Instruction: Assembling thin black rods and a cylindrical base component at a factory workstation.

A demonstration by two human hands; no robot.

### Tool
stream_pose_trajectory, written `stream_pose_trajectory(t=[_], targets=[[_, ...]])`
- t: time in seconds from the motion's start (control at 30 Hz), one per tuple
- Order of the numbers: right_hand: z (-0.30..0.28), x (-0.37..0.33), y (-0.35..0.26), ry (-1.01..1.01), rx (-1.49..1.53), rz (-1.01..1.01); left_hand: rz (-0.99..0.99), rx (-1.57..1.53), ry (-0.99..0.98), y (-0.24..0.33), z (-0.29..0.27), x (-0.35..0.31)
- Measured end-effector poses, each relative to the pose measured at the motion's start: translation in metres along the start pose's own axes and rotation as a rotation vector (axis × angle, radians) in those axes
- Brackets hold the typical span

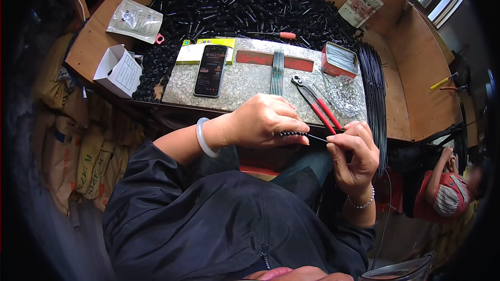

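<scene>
A black ridged piece point(294, 133) is being held in front of the near edge of the grey slab point(179, 88), over the lap. Its long axis is being kept nearly level, running left to right, and a thin wire point(317, 138) is being left exposed at its right end, sloping slightly toward the body. The piece is being gripped by the left hand point(264, 120), the nearer one; its fingers are being kept closed, with the piece showing between forefinger and thumb. From the right hand point(358, 152), the piece is lying to the left, with a short bare stretch of wire between. The wire's far end is apparently being pinched between the right thumb and forefinger; the exact contact is being hidden by the fingertips.

Just beyond the right hand, red-handled pliers point(303, 87) are being left on the slab, handles pointing toward that hand. Farther off, a bundle of thin rods point(277, 74) is being supported across a red bar point(251, 58).
</scene>
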State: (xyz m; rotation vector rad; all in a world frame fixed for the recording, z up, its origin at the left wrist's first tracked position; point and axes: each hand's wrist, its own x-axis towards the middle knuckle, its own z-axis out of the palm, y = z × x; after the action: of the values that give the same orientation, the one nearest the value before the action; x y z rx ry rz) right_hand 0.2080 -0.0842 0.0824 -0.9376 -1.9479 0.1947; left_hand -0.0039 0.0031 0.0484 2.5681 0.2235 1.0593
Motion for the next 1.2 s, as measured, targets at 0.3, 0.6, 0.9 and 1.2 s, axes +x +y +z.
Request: stream_pose_trajectory(t=[0.3, 0.6, 0.9, 1.2], targets=[[0.003, 0.006, 0.0, -0.06, 0.038, 0.008, -0.004, 0.001, -0.047, -0.001, 0.002, -0.001], [0.005, 0.011, 0.005, -0.116, 0.038, -0.039, 0.024, 0.068, -0.104, -0.003, 0.0, 0.0], [0.009, 0.018, 0.007, -0.099, -0.055, -0.217, 0.037, 0.116, -0.124, -0.004, 0.0, 0.001], [0.006, 0.025, 0.009, -0.235, 0.119, -0.115, 0.023, 0.103, -0.172, -0.007, 0.001, 0.0]])
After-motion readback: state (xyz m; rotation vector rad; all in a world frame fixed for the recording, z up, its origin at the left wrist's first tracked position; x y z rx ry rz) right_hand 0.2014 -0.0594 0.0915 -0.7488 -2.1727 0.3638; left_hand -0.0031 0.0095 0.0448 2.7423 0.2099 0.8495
